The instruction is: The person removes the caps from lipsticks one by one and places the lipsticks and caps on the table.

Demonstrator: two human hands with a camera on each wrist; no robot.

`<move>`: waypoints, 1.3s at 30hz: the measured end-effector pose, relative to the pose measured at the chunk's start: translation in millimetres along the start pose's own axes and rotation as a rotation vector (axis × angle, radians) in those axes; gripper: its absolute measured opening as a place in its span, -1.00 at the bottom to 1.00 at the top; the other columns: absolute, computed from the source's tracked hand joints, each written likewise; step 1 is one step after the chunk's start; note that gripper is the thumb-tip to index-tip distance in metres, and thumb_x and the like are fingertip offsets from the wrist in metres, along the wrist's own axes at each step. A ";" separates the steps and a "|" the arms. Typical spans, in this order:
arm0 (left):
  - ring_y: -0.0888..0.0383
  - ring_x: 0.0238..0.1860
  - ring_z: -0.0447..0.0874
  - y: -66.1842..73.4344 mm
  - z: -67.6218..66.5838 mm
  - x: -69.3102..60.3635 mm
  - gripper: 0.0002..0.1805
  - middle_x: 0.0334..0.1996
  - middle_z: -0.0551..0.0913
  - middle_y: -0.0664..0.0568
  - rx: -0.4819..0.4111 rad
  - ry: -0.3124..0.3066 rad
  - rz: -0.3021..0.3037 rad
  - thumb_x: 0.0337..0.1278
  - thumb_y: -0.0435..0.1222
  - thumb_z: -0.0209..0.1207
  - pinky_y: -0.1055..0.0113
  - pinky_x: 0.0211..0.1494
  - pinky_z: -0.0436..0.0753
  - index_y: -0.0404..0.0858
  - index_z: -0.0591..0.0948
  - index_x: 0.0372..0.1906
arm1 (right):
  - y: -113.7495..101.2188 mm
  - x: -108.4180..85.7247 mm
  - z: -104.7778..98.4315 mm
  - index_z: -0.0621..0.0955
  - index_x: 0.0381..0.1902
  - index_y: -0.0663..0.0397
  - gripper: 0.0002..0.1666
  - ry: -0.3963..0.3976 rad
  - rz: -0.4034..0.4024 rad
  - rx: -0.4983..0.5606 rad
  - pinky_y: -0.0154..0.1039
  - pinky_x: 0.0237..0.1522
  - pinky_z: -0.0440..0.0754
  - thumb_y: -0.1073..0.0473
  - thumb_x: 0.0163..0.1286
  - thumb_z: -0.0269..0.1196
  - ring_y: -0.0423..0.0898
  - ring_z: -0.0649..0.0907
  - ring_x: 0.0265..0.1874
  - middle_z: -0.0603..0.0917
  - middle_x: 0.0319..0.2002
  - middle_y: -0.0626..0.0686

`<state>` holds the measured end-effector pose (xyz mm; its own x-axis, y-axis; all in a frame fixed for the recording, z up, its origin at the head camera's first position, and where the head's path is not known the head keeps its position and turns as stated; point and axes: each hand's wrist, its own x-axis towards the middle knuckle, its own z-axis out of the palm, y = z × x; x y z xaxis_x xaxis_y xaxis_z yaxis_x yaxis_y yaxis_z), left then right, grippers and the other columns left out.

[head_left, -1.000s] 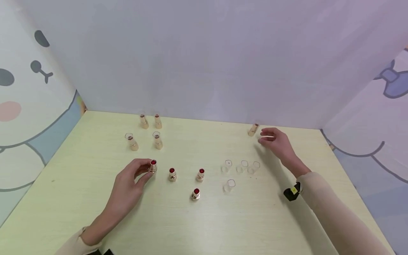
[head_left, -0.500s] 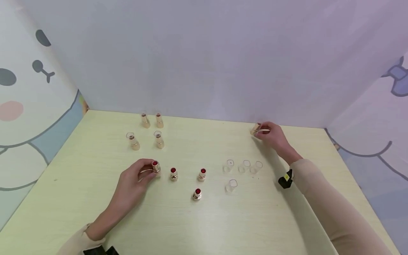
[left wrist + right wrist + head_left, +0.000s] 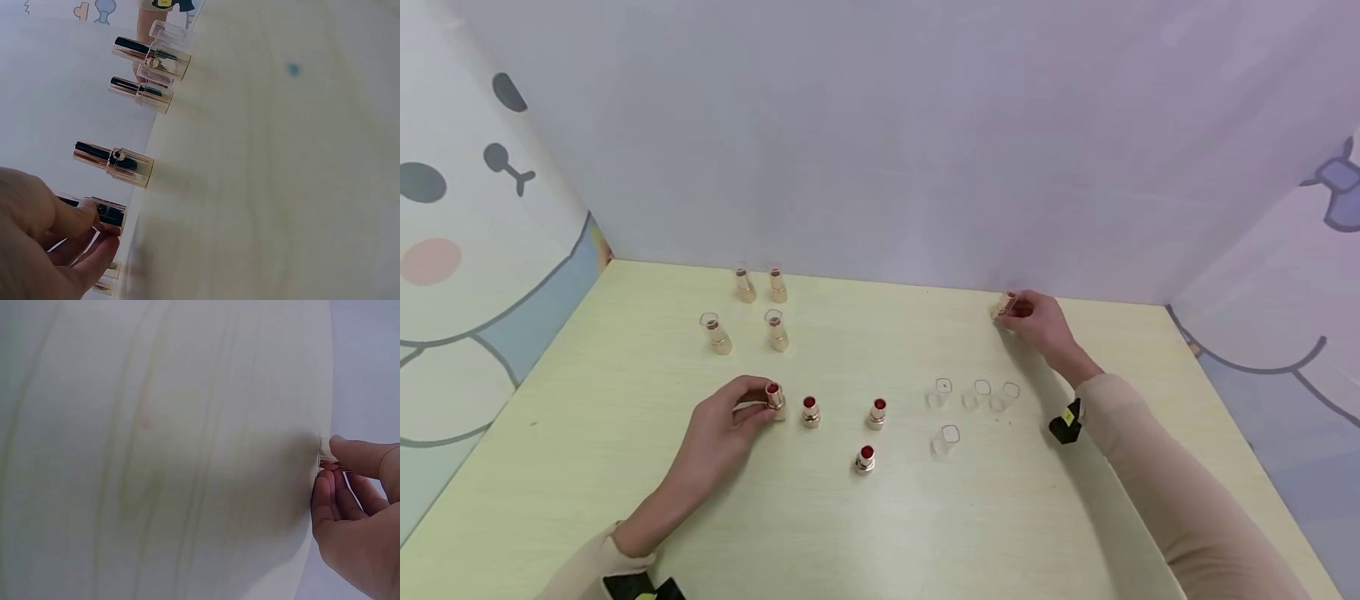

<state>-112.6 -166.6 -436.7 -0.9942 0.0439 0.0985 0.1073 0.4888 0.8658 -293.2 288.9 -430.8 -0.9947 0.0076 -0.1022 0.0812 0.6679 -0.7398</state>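
In the head view my left hand (image 3: 718, 437) grips a gold lipstick (image 3: 776, 402) with a dark red top, standing upright near the table's middle left. Thumb and fingers wrap its body in the left wrist view, where the same lipstick (image 3: 111, 214) is partly hidden. Three similar uncapped lipsticks stand to its right, the closest one (image 3: 810, 412) just beside it. At the back right, my right hand (image 3: 1047, 329) pinches another gold lipstick (image 3: 1002, 307). Its base (image 3: 325, 450) shows between thumb and fingers in the right wrist view; the rest is covered.
Several clear caps (image 3: 946, 439) stand upright right of the middle lipsticks. At the back left is a group of several lipsticks (image 3: 777, 332), with clear caps visible over the front ones. A pale curtain (image 3: 880, 150) hangs behind the table's (image 3: 760, 533) back edge.
My right hand has moved left and taken hold of the back-right lipstick. My left hand has shifted slightly right with its lipstick, closer to the neighbouring one.
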 end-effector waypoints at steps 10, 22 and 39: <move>-0.04 0.06 0.81 -3.9 1.8 1.1 -0.68 -0.01 0.74 -0.15 0.000 -0.023 -0.020 0.25 -0.55 0.33 0.44 0.11 0.76 -0.32 0.65 0.07 | 0.5 -1.6 -0.3 0.52 0.29 0.35 -0.44 -0.007 0.000 0.005 -0.52 -0.29 0.53 0.21 0.44 0.38 -0.10 0.57 -0.08 0.62 0.12 0.31; -0.02 0.08 0.80 -2.8 1.5 0.0 -0.67 0.01 0.73 -0.14 -0.011 -0.062 -0.058 0.23 -0.57 0.33 0.38 0.11 0.78 -0.31 0.65 0.06 | -2.3 -8.4 -3.7 0.49 0.36 0.33 -0.40 -0.014 0.004 -0.028 -0.55 -0.29 0.53 0.18 0.48 0.36 0.01 0.59 0.00 0.61 0.12 0.30; -0.01 0.10 0.80 -7.4 -3.9 -1.4 -0.58 0.05 0.72 -0.08 0.035 -0.069 -0.024 0.22 -0.59 0.32 0.40 0.15 0.75 -0.22 0.63 0.13 | -16.2 -32.9 -17.6 0.57 0.23 0.29 -0.52 -0.037 -0.073 -0.057 -0.57 -0.17 0.57 0.15 0.47 0.36 0.14 0.66 0.12 0.68 0.13 0.32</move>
<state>-111.9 -173.7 -441.4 -0.9949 0.0910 0.0433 0.0846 0.5206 0.8496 -262.9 290.9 -403.8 -0.9947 -0.0695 -0.0753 0.0042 0.7069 -0.7073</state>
